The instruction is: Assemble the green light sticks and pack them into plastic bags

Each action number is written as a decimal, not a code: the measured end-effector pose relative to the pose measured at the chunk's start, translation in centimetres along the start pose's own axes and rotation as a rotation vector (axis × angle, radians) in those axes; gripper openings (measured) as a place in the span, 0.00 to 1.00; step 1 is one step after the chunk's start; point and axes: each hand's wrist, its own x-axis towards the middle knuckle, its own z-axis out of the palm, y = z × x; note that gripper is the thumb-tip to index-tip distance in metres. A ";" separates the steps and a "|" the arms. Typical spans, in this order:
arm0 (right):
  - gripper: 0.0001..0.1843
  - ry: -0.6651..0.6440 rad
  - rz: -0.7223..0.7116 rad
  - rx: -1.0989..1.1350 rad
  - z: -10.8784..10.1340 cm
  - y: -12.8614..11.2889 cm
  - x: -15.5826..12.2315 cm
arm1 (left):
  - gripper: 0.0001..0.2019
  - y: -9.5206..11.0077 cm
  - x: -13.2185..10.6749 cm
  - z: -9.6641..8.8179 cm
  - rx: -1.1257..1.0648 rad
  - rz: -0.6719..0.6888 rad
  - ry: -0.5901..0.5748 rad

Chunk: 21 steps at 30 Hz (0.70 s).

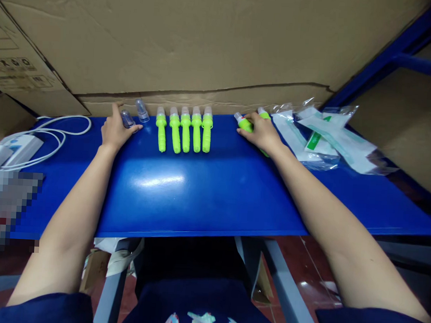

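Note:
My left hand (115,129) rests at the back left of the blue table, its index finger and thumb spread apart. Between them is a clear plastic cap (126,119); whether the fingers press on it I cannot tell. A second clear cap (142,110) lies just to the right. In the middle, several lime-green, torch-shaped sticks (186,131) with clear heads lie in a row. My right hand (261,132) curls its fingers around a similar lime-green stick (245,123), whose clear head points up and left. Another lime-green stick (264,114) is partly hidden behind that hand.
Clear bags (325,138) with white and green contents lie at the right. A white cable (63,133) and a white box (24,147) are at the left. Cardboard (207,45) stands along the table's back edge, and a blue frame bar (383,54) rises at the right.

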 end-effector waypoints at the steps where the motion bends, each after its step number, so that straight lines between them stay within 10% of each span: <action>1: 0.30 0.004 0.003 -0.007 -0.1 0.0 0.0 | 0.48 0.0 0.0 0.0 -0.006 0.015 -0.007; 21: 0.31 -0.047 0.083 -0.105 -0.8 -0.7 -0.3 | 0.39 -0.9 1.0 -0.2 0.038 0.157 -0.082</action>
